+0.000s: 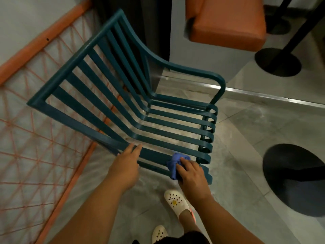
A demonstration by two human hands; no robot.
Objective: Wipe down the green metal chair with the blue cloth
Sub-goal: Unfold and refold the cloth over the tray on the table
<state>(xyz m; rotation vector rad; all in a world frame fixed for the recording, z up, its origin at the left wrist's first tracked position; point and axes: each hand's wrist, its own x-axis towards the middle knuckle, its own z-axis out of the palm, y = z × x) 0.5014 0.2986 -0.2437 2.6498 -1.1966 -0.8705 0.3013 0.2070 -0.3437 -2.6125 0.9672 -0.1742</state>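
The dark green metal chair (133,110) fills the middle of the view, built of flat, smooth painted slats that run down the backrest, bend into the seat and curl under in rounded loops at the front edge, toward 3 o'clock. A curved armrest sweeps along its far side at 1 o'clock. The backrest leans toward 10 o'clock, close to an orange frame strung with a criss-cross orange cord net (35,120).

The crumpled blue cloth (175,164), soft and bunched into folds, sits on the nearest slats of the seat at about 5 o'clock from the chair's centre. The right hand (190,175) lies over it, fingers curled down round the bundle and pressing it onto the metal; the cloth pokes out beyond the fingertips toward 10 o'clock. The left hand (125,164) is at 9 o'clock from the cloth, well apart from it, fingers straight and relaxed, their tips resting on the near side rail of the chair.

The floor is grey stone-look tile (246,131), faintly glossy. Two cream perforated clogs (176,202) show at 6 o'clock. An orange padded seat cushion (226,20) is at 1 o'clock, and round black table bases (295,180) lie at 2 and 4 o'clock.
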